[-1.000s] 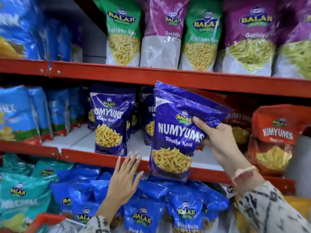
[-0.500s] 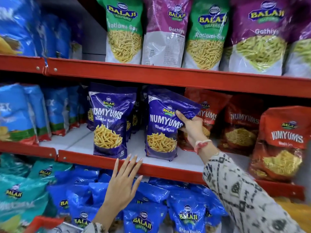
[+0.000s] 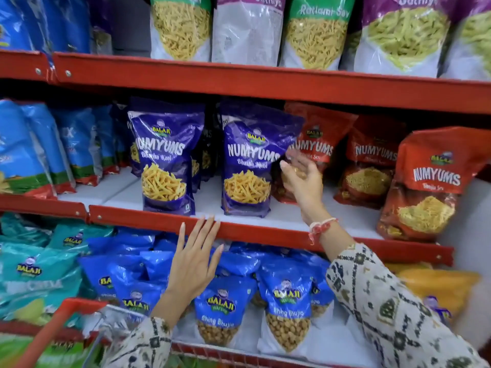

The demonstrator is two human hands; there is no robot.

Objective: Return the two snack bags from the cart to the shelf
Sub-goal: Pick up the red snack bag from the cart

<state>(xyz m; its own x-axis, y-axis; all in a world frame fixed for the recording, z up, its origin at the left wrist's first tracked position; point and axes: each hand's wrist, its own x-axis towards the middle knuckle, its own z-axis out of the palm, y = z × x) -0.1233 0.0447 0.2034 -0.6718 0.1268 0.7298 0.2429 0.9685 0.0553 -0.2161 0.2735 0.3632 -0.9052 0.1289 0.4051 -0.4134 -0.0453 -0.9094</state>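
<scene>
Two purple Numyums snack bags stand upright on the white middle shelf (image 3: 287,216): the left purple bag (image 3: 166,158) and the right purple bag (image 3: 251,160). My right hand (image 3: 301,179) hovers just right of the right purple bag, fingers spread, blurred, holding nothing. Lower down, my left hand (image 3: 194,264) is flat and open, its fingertips on the red front lip (image 3: 252,231) of that shelf. The red rim of the cart (image 3: 57,324) shows at the bottom left; what lies inside it is mostly hidden.
Red Numyums bags (image 3: 427,181) fill the shelf to the right, blue bags (image 3: 34,150) to the left. Green and purple Balaji bags (image 3: 316,33) line the top shelf. Blue Shing Bhujia bags (image 3: 223,309) and teal bags (image 3: 34,274) fill the shelf below.
My right hand carried the purple bag from the air onto the middle shelf, stood it next to the other one and let go. My left hand rose to the shelf lip.
</scene>
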